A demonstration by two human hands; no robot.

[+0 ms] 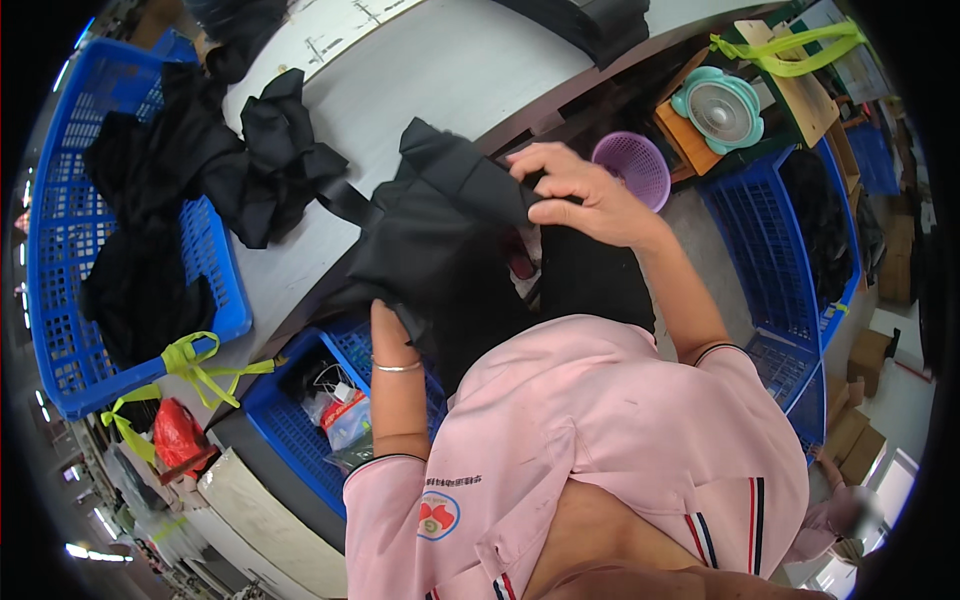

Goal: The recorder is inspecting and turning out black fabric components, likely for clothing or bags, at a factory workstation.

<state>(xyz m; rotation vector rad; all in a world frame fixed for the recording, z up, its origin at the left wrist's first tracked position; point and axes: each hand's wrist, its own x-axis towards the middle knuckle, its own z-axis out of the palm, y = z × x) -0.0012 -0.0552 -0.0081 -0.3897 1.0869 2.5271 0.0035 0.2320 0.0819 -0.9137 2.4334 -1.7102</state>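
Observation:
A piece of black fabric (430, 215) is spread in front of me, over the table's near edge and above my lap. My right hand (575, 190) pinches its right edge, with thumb and fingers bent around the cloth. The left forearm (396, 385), with a silver bangle, reaches up beneath the fabric, which covers my left hand and its fingers. A narrow strip of the cloth runs left toward a crumpled heap of black fabric (275, 160) on the table.
A blue basket (75, 260) full of black fabric stands on the white table (365, 85) at left. Below it sits another blue crate (285, 425) with packets. To the right are a purple basket (640, 165), a teal fan (718, 108) and a large blue crate (755, 230).

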